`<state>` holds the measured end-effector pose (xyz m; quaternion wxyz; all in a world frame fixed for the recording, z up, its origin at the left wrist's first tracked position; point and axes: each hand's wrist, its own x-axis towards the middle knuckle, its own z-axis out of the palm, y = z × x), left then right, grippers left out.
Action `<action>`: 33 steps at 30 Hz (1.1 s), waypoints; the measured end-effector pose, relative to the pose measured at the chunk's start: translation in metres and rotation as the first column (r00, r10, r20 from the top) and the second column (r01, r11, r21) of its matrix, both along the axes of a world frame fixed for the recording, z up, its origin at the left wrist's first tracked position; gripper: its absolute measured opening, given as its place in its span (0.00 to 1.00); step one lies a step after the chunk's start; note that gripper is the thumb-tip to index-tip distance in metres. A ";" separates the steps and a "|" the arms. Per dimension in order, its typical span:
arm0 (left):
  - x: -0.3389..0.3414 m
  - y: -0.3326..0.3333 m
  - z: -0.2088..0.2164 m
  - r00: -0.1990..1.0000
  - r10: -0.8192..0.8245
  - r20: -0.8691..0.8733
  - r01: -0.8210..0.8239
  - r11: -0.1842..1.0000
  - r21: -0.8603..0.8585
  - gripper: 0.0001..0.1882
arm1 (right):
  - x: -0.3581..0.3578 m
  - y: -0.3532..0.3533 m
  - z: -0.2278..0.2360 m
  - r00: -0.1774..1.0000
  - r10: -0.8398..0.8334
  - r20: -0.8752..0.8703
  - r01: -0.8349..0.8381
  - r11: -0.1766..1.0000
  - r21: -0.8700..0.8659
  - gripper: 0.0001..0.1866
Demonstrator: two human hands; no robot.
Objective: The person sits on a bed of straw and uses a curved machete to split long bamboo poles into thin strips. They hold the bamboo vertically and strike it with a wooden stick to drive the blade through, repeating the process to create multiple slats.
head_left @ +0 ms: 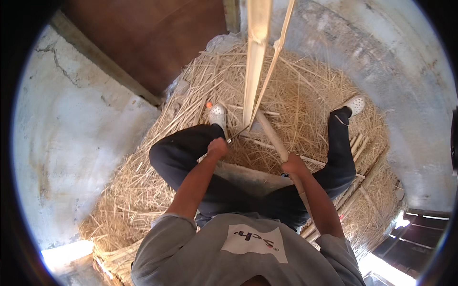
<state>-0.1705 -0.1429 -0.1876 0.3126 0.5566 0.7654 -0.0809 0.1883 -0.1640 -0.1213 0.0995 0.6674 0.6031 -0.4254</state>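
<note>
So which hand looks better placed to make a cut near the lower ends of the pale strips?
Probably the left hand: it grips the knife, whose blade points toward the pale strips' lower ends. The right hand is wrapped around the pole.

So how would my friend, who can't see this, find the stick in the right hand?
Start at the straw spread between the dark-trousered legs. The right hand holds a long stick that slants up and left in the picture, toward two pale strips. Unlike those flatter, yellowish strips, it looks round and browner, with that hand wrapped around it.
</note>
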 end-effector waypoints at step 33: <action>0.024 -0.016 -0.013 0.984 0.162 0.076 -0.164 0.986 0.021 0.20 | 0.183 -0.195 0.091 0.579 -0.810 0.088 0.503 0.441 0.744 0.35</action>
